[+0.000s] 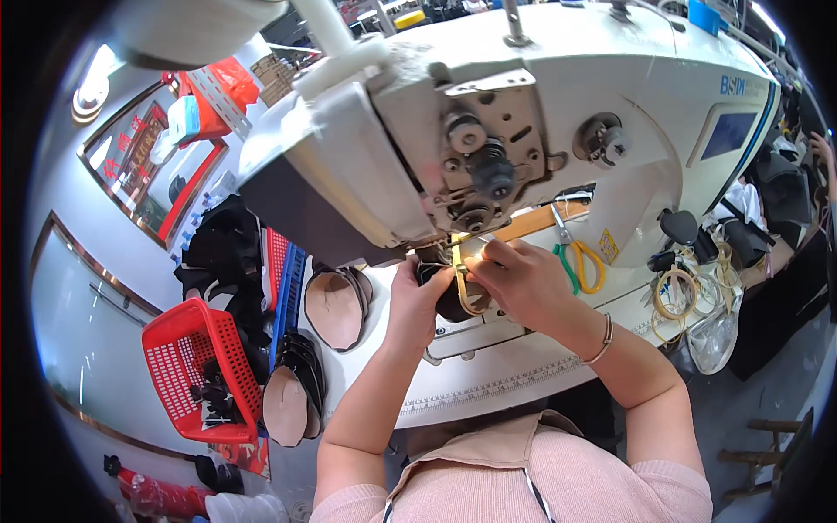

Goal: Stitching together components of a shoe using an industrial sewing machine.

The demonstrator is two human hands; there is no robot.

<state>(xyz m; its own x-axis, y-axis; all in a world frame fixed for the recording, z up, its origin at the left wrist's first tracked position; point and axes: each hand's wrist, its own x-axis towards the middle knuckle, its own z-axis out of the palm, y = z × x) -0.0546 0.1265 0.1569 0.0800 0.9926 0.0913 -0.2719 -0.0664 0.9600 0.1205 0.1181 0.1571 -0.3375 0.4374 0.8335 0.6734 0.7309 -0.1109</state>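
Note:
Under the head of a white industrial sewing machine (558, 74), my two hands meet at a small dark curved piece (451, 307), which looks like a shoe upper. A narrow yellow strip (459, 258) runs down over it from near the needle area. My left hand (413, 296) grips the piece from its left side, thumb against the strip. My right hand (516, 277) pinches at the strip's right side with fingers bent close together. The needle and the exact fingertip contact are hidden by the machine head and my fingers.
Scissors (579, 258) with green and yellow handles lie right of my right hand. Stacked shoe uppers (336, 307) with beige linings stand left, and more uppers (289, 403) sit nearer. A red basket (155, 349) holds dark pieces. Rolls of cord (677, 295) rest at the right.

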